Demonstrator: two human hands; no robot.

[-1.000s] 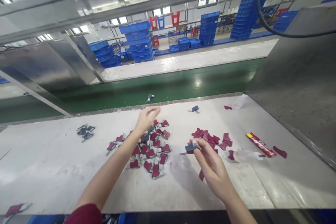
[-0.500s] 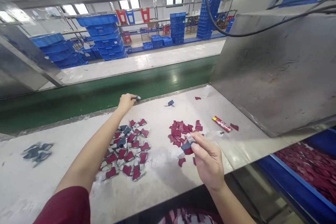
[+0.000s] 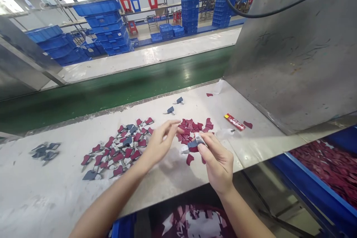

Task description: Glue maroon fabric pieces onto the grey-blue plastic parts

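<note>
My right hand (image 3: 219,160) is closed on a small blue-grey, maroon and white piece (image 3: 193,145), pinched between thumb and fingers. My left hand (image 3: 163,139) is stretched out beside it with fingers apart, and nothing shows in it. Just beyond the fingertips lies a pile of loose maroon shaped pieces (image 3: 191,126). To the left of my left hand spreads a heap of maroon, grey and white assembled pieces (image 3: 128,152), partly hidden by that hand. Two blue-grey pieces with pale ends, a nearer one (image 3: 170,110) and a farther one (image 3: 179,100), lie towards the back.
A green belt (image 3: 156,78) runs behind the white tabletop (image 3: 25,178). At the left sits a small cluster of blue-grey pieces (image 3: 44,152). A red packet (image 3: 234,122) and a clear bottle (image 3: 224,133) lie right, near a metal panel (image 3: 292,59). A blue bin (image 3: 304,171) holds maroon pieces.
My left hand has come back from the belt's edge towards my right hand, without the dark piece it held. A second blue-grey piece now lies at the back. The view has tilted down slightly.
</note>
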